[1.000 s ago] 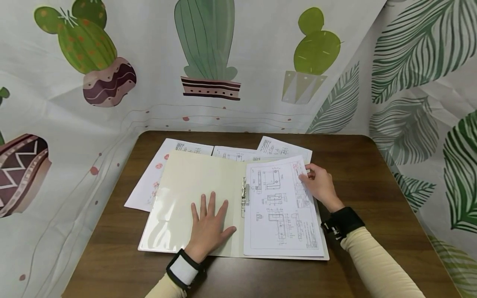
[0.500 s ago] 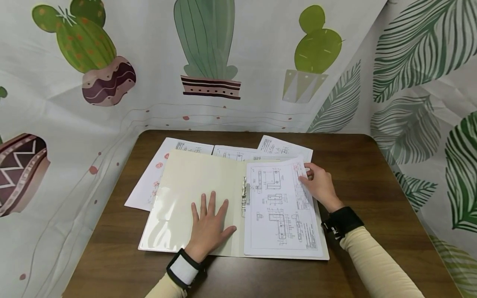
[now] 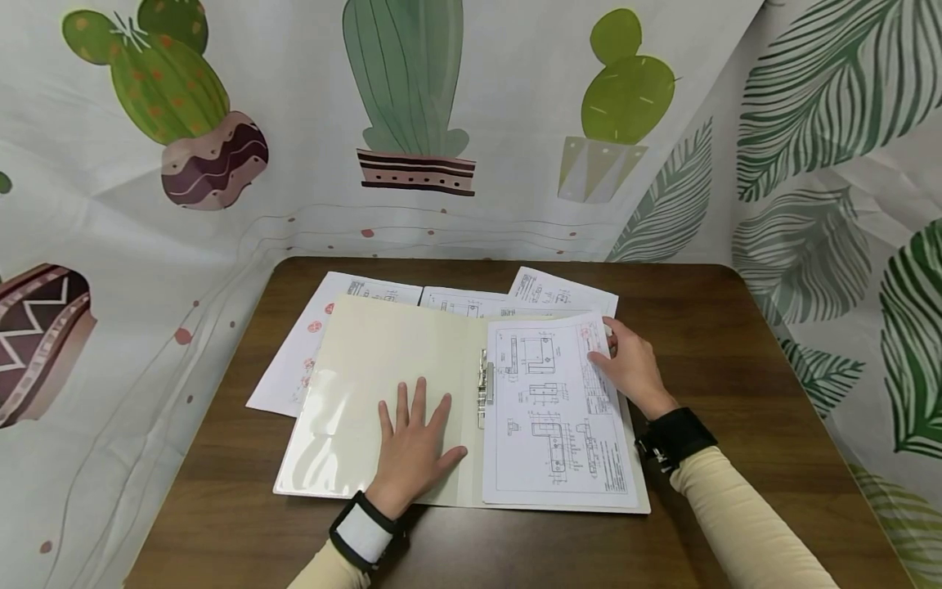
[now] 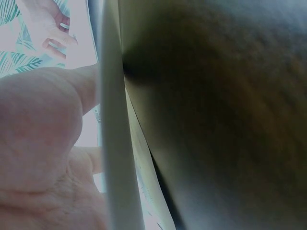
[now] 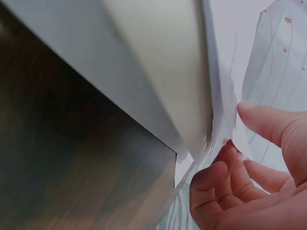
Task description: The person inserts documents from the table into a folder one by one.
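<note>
A cream lever-arch file folder (image 3: 401,343) lies spread wide on the table in the head view. My left hand (image 3: 412,458) rests flat on its left cover, fingers spread. On the right cover sits a stack of printed technical drawings (image 3: 548,491), its left edge beside the metal clip (image 3: 484,388). My right hand (image 3: 631,364) pinches the top drawing near its upper right corner, thumb above and fingers below the edge. In the right wrist view, the thumb (image 5: 264,122) touches the paper's face, while the curled fingers (image 5: 225,175) are on the other side.
Behind and partly under the folder lie more printed sheets: one with red stamps (image 3: 294,372) at left, another drawing (image 3: 562,294) at back right. The brown wooden table (image 3: 721,352) meets a cloth backdrop (image 3: 515,98) printed with cacti and leaves.
My right hand has shifted slightly, its thumb moving a little down the drawing's right edge. The paper's upper right part has settled a bit. My left hand stays put.
</note>
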The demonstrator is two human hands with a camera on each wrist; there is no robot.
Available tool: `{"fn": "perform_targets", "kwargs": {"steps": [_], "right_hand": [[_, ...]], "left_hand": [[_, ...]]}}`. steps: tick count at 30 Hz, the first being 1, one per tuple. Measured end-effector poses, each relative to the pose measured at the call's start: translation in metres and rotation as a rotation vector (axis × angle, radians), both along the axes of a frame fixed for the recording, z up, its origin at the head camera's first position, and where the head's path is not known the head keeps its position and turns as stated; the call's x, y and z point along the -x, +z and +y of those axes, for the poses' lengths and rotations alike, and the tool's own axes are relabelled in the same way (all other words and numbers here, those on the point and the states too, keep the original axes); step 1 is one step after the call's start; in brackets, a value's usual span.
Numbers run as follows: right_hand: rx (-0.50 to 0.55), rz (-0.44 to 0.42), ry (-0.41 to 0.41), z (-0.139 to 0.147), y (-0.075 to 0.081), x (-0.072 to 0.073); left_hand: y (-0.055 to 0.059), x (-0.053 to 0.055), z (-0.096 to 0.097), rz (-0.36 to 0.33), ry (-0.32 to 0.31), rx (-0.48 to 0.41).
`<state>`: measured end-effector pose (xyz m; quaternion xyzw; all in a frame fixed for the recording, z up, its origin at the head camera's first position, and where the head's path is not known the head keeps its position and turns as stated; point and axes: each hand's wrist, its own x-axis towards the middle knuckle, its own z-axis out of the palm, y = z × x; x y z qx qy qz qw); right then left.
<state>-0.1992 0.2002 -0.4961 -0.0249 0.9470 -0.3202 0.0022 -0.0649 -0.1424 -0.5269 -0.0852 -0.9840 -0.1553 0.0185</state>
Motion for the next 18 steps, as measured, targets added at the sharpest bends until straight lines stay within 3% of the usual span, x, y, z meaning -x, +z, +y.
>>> {"fn": "perform_targets", "kwargs": {"steps": [18], "right_hand": [[-0.048,-0.071,0.021,0.0018,-0.0034,-0.0012]], "left_hand": [[-0.0005,0.0003,0.0004,0.011,-0.001,0.01]]}}
